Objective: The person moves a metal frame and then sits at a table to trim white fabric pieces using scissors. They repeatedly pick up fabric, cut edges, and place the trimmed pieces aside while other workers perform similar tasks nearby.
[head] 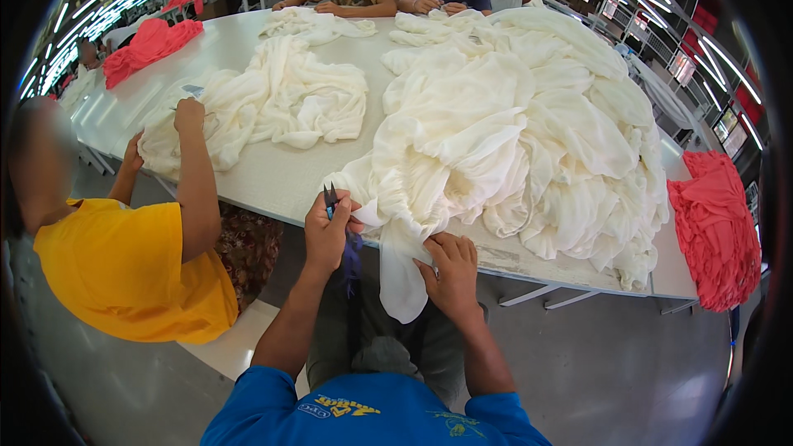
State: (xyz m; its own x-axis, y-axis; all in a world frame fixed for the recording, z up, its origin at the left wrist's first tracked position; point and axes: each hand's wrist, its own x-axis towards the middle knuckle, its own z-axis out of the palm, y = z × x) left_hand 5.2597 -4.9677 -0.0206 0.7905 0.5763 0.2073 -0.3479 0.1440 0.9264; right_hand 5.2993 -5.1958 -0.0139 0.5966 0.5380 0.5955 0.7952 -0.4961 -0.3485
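Observation:
My left hand [324, 236] grips small dark thread snips [330, 196], their two pointed blades standing upward. A purple strip of cloth [352, 257] dangles below that hand. Its fingertips also touch the edge of a cream-white gathered garment [427, 183]. My right hand [452, 272] holds the lower edge of the same garment between thumb and fingers. One flap of the thin fabric [403, 285] hangs over the table's front edge between my hands. Behind, the garment merges into a large pile of cream fabric [570, 118].
On my left, a person in a yellow shirt [130, 266] handles another cream garment [291, 93]. Two people sit across the white table [285, 183], with cream cloth [316, 25] before them. Coral-red cloth lies at the far left [152, 49] and hangs at the right end [712, 229].

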